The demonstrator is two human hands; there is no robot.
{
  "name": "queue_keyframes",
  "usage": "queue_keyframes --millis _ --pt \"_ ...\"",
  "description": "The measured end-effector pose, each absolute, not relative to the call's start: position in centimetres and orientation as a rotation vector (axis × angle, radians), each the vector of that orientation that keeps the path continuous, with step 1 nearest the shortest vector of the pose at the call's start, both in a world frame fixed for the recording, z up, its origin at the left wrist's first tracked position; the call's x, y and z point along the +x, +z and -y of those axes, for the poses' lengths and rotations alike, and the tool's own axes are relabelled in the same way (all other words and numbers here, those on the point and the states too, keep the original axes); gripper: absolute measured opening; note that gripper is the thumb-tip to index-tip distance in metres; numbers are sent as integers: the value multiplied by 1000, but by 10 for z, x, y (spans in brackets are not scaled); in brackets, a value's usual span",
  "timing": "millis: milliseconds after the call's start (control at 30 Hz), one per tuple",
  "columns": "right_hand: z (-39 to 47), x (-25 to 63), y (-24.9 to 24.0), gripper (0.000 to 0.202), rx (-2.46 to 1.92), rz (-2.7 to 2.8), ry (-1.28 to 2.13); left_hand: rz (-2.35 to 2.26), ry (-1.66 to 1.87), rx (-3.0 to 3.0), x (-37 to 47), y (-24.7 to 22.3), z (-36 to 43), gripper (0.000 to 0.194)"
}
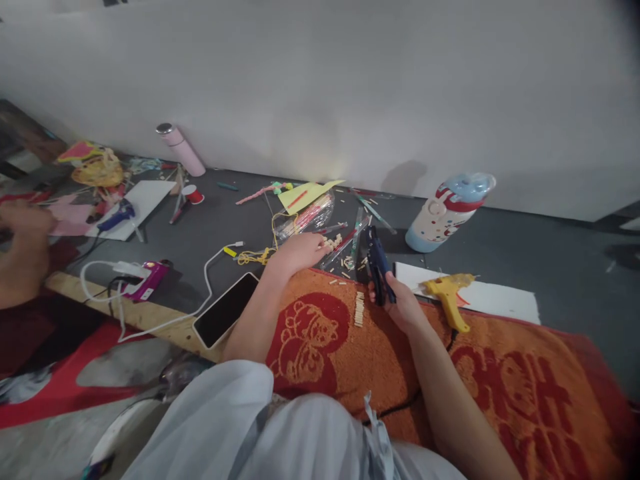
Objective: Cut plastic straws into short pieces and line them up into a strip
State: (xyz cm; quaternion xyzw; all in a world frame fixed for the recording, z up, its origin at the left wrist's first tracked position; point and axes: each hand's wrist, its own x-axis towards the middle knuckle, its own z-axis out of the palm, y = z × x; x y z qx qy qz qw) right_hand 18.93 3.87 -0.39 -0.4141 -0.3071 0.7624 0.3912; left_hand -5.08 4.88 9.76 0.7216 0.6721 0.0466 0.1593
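Note:
My left hand point(301, 252) reaches over the dark table, its fingertips at a small pile of pale short pieces point(332, 244). Whether it pinches one of them is hidden. My right hand point(400, 301) is wrapped round the handles of a dark blue plier-like tool point(379, 263), whose head points away from me. Between the hands, a short column of pale sticks point(359, 309) lies lined up on the orange towel point(373, 360). More loose pale bits and clear wrappers point(357, 237) are scattered just beyond the towel's edge.
A yellow glue gun point(450, 298) rests on white board at the right, near a standing bottle point(443, 217). A phone point(226, 311), white cable and purple power block point(148, 280) are at left. Farther left are a pink flask point(183, 151) and another person's arm point(24, 247).

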Motion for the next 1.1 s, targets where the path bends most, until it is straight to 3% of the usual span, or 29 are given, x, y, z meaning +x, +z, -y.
queue_keyframes --millis 400,600,1100 --pt "-36 186 4 44 -1097 778 1902 -2132 11 1915 -85 77 -82 37" --pt "-25 182 2 40 -1116 822 1720 -2218 -34 1886 -98 72 -81 33" --pt "-25 185 2 41 -965 597 1638 -2154 -109 1837 -92 80 -85 36"
